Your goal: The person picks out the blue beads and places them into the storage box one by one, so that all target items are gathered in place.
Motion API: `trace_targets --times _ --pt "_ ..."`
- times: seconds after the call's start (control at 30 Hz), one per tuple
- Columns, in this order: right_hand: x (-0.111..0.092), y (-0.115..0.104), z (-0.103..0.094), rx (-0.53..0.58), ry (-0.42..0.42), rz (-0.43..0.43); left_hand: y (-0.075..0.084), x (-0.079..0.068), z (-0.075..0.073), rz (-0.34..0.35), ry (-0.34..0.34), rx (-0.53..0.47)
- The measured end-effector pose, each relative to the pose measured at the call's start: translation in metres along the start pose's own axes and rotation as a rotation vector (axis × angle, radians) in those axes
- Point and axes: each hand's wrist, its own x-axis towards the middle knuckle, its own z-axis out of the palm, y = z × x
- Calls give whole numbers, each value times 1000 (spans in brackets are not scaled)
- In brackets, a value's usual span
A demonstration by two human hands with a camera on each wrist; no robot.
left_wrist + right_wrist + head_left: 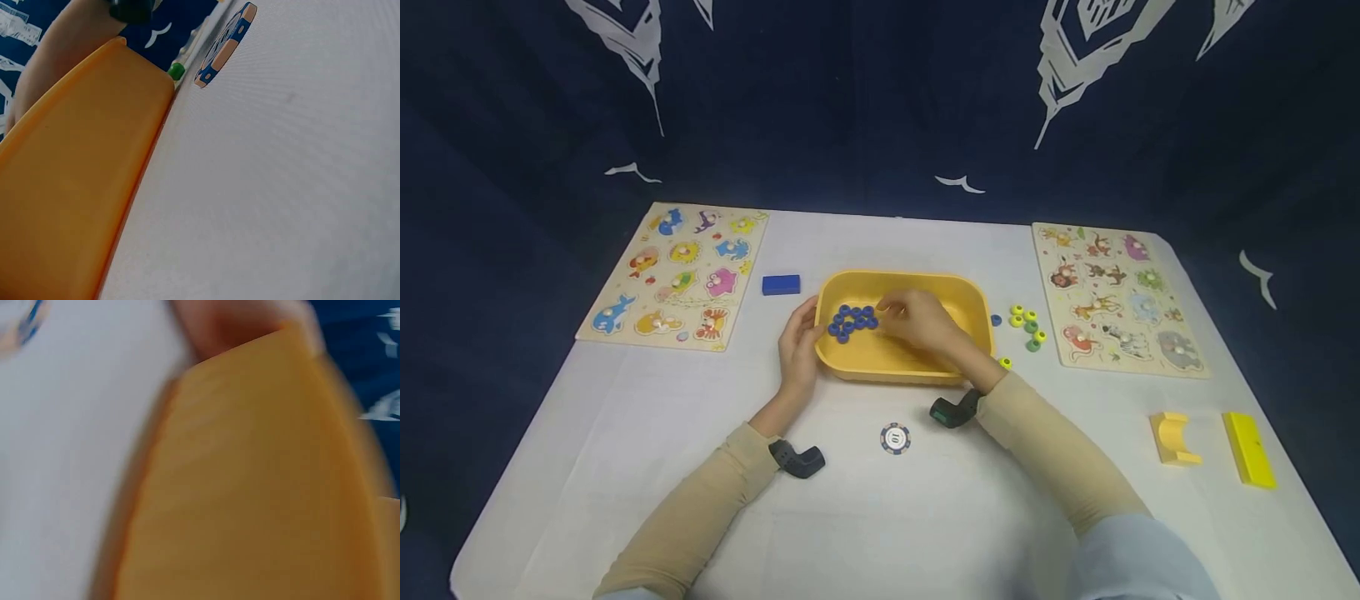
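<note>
Near the middle of the table is a yellow plastic tray (917, 371) with a cluster of small blue ring-shaped beads (848, 325) at its left end. My left hand (797, 346) holds the tray's left end, fingers along the outside and thumb at the rim. Inside the tray reaches my right hand (917, 321), its bent fingers and thumb close to the right side of the blue beads, with no bead visible between them. The left wrist view shows the tray's outer wall (87, 162); the right wrist view is blurred, with the tray's wall (244, 462) filling much of it.
Several yellow and green beads (1032, 326) and a blue bead (996, 320) lie right of the tray. A poker chip (895, 438) lies in front, a blue block (781, 285) behind left. Animal puzzle boards (673, 279) flank both sides. Yellow blocks (1249, 450) are at far right.
</note>
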Motion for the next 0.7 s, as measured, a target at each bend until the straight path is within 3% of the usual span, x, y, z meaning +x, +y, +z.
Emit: trace_targets --times 0.13,0.27,0.37,0.47,0.7 --pt "-26 5 -21 57 226 -46 0 0 1 -6 2 -4" --pt "-51 24 -44 21 500 -76 1 1 0 -18 11 10" --pt "-64 47 -56 18 609 -11 2 1 -1 -12 14 17" --pt "-72 70 -61 19 621 105 -4 3 -2 -9 13 13" --pt "-78 106 -55 15 510 324 -25 6 -3 -24 11 -11"
